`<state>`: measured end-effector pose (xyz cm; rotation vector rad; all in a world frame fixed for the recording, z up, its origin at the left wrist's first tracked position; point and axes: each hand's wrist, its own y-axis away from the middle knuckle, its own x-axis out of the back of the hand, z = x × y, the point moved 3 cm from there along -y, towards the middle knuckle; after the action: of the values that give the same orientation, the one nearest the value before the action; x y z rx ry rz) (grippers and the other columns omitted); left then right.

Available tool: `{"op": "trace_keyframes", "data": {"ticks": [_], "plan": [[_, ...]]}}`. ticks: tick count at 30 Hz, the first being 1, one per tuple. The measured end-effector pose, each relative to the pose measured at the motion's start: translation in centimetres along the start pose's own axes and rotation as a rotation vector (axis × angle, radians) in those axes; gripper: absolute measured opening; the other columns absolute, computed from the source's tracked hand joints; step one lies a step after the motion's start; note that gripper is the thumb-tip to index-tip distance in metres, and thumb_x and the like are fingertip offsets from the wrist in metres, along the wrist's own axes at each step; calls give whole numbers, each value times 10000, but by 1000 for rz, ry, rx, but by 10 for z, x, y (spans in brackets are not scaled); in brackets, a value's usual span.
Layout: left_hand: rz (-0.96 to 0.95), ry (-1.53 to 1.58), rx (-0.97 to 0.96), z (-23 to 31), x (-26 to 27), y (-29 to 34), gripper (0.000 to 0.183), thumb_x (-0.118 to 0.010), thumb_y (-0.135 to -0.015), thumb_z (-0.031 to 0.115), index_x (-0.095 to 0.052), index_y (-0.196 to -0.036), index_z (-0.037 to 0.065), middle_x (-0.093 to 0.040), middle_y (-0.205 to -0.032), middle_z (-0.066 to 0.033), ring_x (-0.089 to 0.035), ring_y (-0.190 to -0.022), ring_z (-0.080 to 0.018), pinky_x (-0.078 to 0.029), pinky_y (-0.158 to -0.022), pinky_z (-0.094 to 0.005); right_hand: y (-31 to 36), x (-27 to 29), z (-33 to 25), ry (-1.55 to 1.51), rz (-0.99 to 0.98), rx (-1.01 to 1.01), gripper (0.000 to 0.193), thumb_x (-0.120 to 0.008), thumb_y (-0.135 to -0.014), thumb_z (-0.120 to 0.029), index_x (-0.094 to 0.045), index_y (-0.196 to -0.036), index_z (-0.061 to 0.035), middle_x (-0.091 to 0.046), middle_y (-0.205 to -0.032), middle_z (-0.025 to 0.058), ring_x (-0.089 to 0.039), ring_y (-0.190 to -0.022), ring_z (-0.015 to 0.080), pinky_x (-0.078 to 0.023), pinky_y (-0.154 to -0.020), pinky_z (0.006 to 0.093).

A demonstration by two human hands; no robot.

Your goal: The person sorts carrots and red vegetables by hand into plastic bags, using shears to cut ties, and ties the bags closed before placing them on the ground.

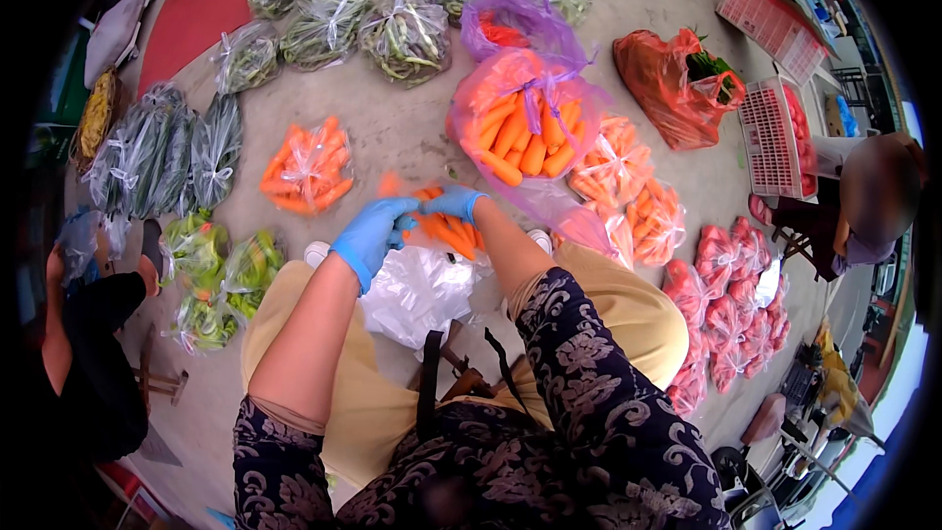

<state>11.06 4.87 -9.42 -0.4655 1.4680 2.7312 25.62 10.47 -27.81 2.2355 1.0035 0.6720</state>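
- A person's blue-gloved left hand [371,238], fingers curled, meets loose orange carrots [453,236]; its grip cannot be told.
- The gloved right hand [454,203] bends its fingers over the carrots, hold unclear.
- The carrots are just beyond crumpled clear plastic [417,296], near a purple-tied carrot bag [530,137].

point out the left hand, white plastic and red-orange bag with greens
left hand [369,237]: head view, back of its blue glove
white plastic [416,296]: head view, crumpled middle
red-orange bag [655,86]: head view, outer side
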Motion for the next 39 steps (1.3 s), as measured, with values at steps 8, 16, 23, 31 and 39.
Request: {"op": "trace_keyframes", "data": {"ticks": [8, 16, 23, 31, 39], "plan": [[148, 147, -25, 1, 31, -3, 75, -579, -781, 144, -546, -745, 88, -454, -596, 19, -294, -419, -53, -261, -427, -179, 87, 49, -38, -399, 865, 250, 362, -603, -707, -230, -586, -1014, -39, -607, -876, 131, -558, -594, 184, -465, -569, 293], [121, 132, -53, 1, 21, -16, 87, -561, -790, 142, -570, -827, 63, -495, -625, 3, -321, -436, -56, -309, -453, -209, 72, 84, -31, 522, 720, 29, 354, -639, -646, -256, -539, -912, -45, -588, -899, 186, -571, -785, 364, -464, -673, 425], [73, -10, -49, -3, 20, -15, 190, -537, -799, 223, -578, -898, 67, -534, -755, -14, -390, -549, -82, -363, -544, -229, 90, 153, -33, 357, 1128, -290, 438, -634, -674, -237, -467, -990, 16, -580, -936, 236, -574, -899, 325, -470, -743, 402], [128, 82, -51, 0, 23, -13, 109, -559, -793, 150, -586, -843, 57, -506, -659, 2, -351, -485, -53, -312, -467, -189, 99, 140, 8, -796, 495, -205, 323, -602, -721, -140, -528, -985, 32, -609, -894, 175, -620, -771, 272, -500, -572, 305], [75, 138, -75, 2, 32, 0, 141, -540, -804, 116, -576, -904, 24, -497, -652, -1, -345, -487, -53, -284, -438, -172, 159, -4, -42, -607, -91, 206, 381, -642, -667, -129, -540, -1011, 1, -606, -864, 112, -579, -742, 182, -473, -642, 290]]}}
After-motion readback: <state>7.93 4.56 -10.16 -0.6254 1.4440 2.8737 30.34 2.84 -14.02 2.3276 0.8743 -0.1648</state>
